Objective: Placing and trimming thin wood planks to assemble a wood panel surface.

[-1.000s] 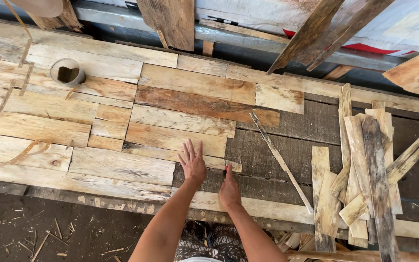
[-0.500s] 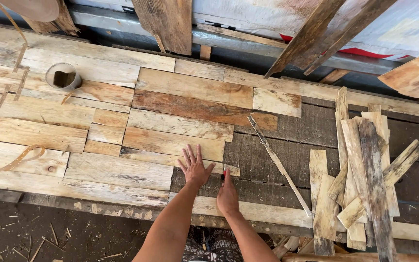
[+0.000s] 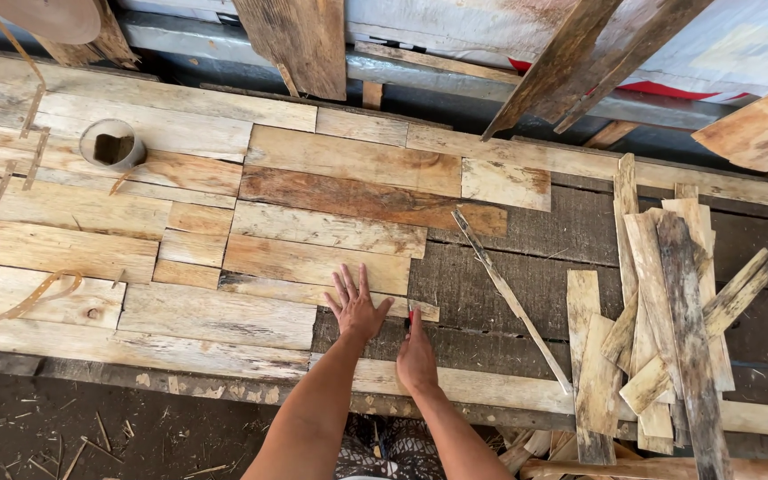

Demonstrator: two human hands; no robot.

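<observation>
My left hand [image 3: 356, 307] lies flat, fingers spread, on the end of a narrow pale strip [image 3: 295, 292] at the edge of the laid patchwork of pale planks [image 3: 313, 227]. My right hand [image 3: 416, 354] rests on its edge just to the right, on the dark base boards [image 3: 491, 276]. It pinches a small red-tipped stick [image 3: 409, 315] that points away from me. Below both hands runs a long pale edge plank [image 3: 491, 389].
A thin slat [image 3: 508, 298] lies diagonally right of my hands. A heap of scrap slats [image 3: 660, 329] sits at the right. A round tin [image 3: 113, 147] stands far left. Boards [image 3: 300, 44] lean at the back. The dirt floor [image 3: 91, 427] holds wood shavings.
The view has drifted slightly. My left hand's fingers have spread a little wider. Both hands stay at the same spot on the boards.
</observation>
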